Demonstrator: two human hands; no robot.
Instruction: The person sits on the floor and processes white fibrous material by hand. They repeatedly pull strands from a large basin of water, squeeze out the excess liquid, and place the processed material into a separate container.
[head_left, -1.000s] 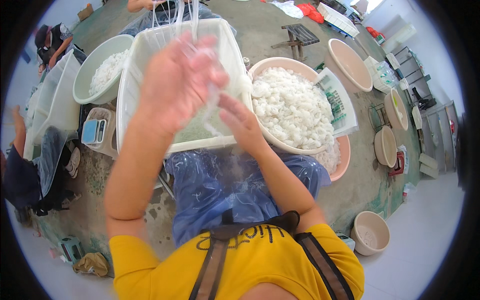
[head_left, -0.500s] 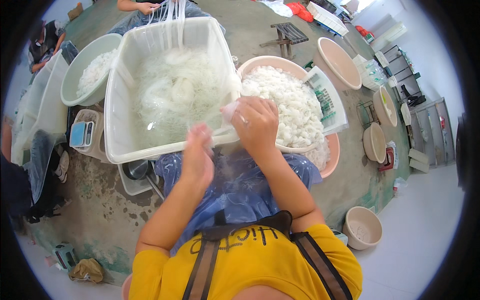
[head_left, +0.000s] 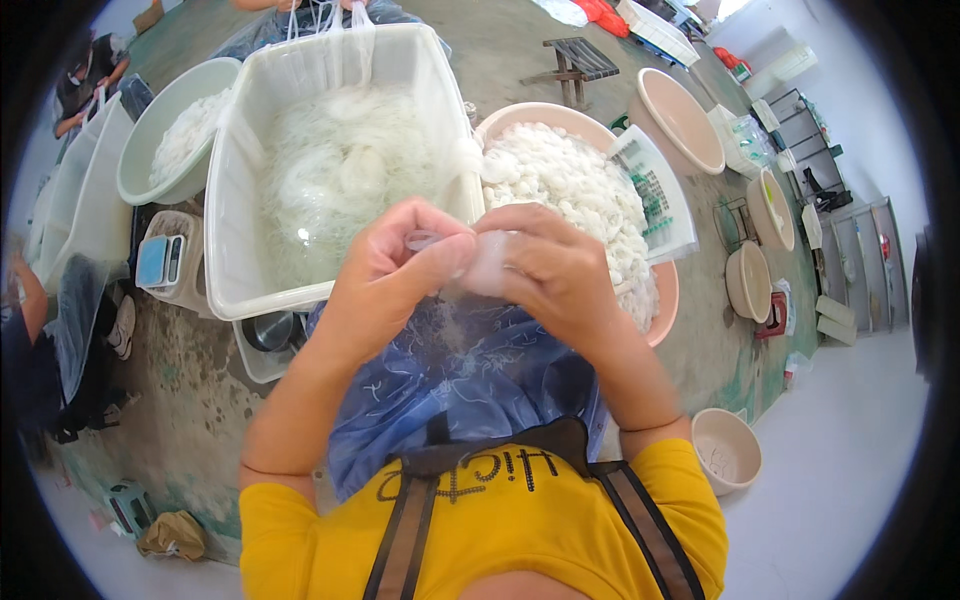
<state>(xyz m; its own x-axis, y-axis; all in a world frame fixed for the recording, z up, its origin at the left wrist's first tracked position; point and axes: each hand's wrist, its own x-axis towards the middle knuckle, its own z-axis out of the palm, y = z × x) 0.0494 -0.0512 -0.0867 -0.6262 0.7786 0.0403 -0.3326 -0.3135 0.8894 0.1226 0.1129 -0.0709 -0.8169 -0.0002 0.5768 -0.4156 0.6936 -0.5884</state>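
Left hand (head_left: 400, 262) is curled narrow, thumb and fingertips pinched on a small clear plastic bag (head_left: 478, 262) with pale white stuff inside. Right hand (head_left: 552, 268) is also curled narrow, fingers folded over the other side of the same bag, gripping it. Both hands meet at centre frame, touching through the bag, raised in front of the chest above the lap. Bag sits between the two hands, partly hidden by the fingers; how full it is I cannot tell.

Left forearm comes up from lower left, bent at the elbow, wrist angled inward. Right forearm comes up from lower right, wrist bent inward toward the left hand. Back of the right hand faces the camera, knuckles up.

Below the hands: blue plastic apron (head_left: 470, 390) over the lap, yellow shirt (head_left: 560, 530) with dark straps.

Just behind the hands: large white rectangular tub (head_left: 225, 250) holding water and white noodle strands. Right of it, touching or nearly so, a pink round basin (head_left: 665, 305) piled with white noodle bundles. White tray (head_left: 672, 215) with green-printed packets rests on that basin's far rim. Pale green basin (head_left: 150, 130) of white noodles sits left of the tub. Small scale (head_left: 160, 262) stands near the tub's left wall. Empty pink basin (head_left: 680, 120) lies well apart at upper right. Small beige bowl (head_left: 728, 452) on the floor lower right.
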